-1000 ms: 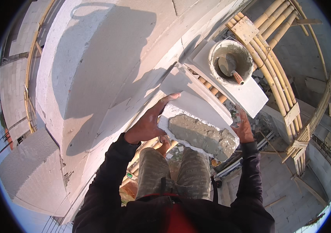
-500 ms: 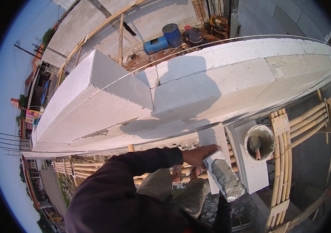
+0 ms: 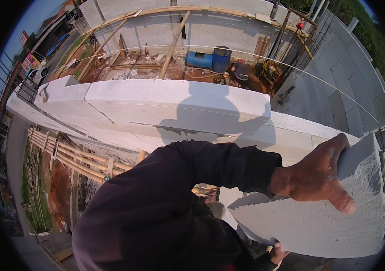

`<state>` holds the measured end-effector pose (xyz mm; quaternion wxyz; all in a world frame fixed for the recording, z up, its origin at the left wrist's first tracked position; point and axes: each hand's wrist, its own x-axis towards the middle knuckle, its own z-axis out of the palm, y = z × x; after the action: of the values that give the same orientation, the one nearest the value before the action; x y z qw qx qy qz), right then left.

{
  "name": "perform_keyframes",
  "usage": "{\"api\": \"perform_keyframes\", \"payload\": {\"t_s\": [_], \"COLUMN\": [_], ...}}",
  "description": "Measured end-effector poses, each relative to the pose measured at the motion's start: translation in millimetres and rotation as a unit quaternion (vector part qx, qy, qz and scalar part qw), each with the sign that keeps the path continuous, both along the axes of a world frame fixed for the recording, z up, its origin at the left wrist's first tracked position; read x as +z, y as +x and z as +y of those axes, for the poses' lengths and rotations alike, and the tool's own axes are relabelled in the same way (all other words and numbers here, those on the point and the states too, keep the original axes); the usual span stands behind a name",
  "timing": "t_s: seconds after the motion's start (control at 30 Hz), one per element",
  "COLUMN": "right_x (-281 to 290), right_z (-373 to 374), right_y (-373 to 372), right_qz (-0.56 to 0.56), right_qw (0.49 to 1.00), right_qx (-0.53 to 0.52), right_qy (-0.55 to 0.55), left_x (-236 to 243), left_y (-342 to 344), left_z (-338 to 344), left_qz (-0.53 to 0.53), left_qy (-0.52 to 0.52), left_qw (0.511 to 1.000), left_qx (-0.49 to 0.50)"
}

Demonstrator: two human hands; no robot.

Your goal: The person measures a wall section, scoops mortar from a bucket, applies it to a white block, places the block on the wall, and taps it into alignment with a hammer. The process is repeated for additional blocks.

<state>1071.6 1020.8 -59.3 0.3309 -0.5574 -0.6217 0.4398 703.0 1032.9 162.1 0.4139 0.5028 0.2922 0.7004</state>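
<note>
Grips pale-grey rectangular masonry block (image 3: pixel 305 228) near edge of white block wall (image 3: pixel 133 101) with left hand (image 3: pixel 314 176) splayed wide, right hand (image 3: pixel 277 254) below, spread unclear.

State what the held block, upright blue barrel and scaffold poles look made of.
Held block: probably aerated concrete, matte pale grey, from its flat faces and grainy end.
Blue barrel: likely plastic, smooth, from its fairly even colour; painted metal is possible.
Scaffold poles: seemingly bare bamboo, yellowish, from their slim round lengths.

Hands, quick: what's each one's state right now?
Left hand: closed on the pale block.
Right hand: at its lower edge; grip can't be told.
</note>
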Motion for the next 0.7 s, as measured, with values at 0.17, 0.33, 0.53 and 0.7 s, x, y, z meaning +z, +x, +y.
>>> {"api": "perform_keyframes", "payload": {"t_s": [0.17,0.33,0.53,0.7], "right_x": [107,210,313,374], "right_z": [9,13,-3,-26], "right_y": [-68,-150,-282,-386], "right_qz": [0.01,0.004,-0.02,-0.055], "right_qw": [0.976,0.907,0.766,0.656], "right_qx": [0.043,0.133,0.291,0.381], "right_qy": [0.214,0.399,0.573,0.65], "left_x": [76,122,154,104], "left_y": [-62,-131,-280,-355], "left_z": [-40,-100,-278,-477], "left_qz": [-0.023,-0.03,0.019,0.097], "left_qy": [0.107,0.204,0.36,0.443], "left_qw": [0.992,0.968,0.824,0.532], "left_qx": [0.06,0.143,0.437,0.715]}}
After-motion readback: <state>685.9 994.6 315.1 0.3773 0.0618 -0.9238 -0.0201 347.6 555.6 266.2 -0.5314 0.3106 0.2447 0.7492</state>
